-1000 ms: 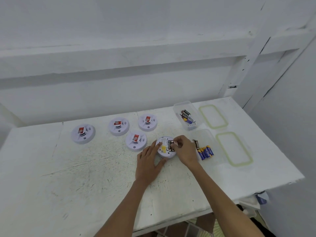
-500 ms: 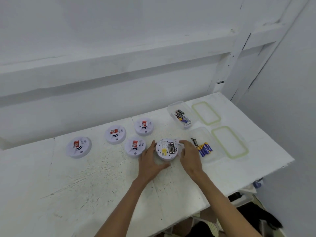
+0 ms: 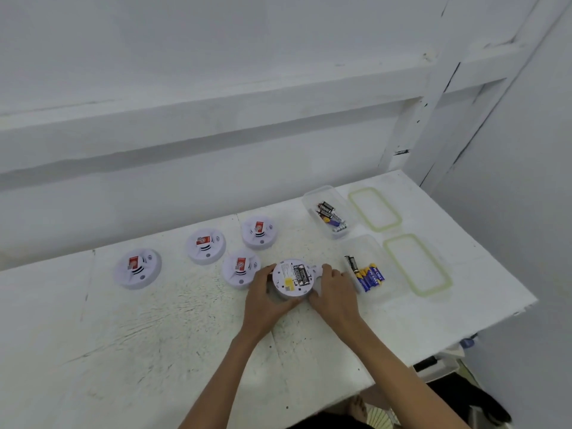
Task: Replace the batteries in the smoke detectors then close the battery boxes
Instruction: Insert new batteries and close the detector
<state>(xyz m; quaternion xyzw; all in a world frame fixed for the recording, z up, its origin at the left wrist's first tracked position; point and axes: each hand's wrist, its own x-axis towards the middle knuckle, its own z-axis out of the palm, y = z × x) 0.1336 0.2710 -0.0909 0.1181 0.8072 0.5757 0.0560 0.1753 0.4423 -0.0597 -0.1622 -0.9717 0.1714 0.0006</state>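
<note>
Now right hand (image 3: 335, 292) shifted to detector (image 3: 292, 278) rim.

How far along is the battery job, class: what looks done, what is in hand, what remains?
Looks done: batteries sit in the upturned detector, its compartment uncovered. In hand: left hand and right hand grip its rim. Left: covering it, possibly the four face-up detectors, and two box lids lie off.
</note>
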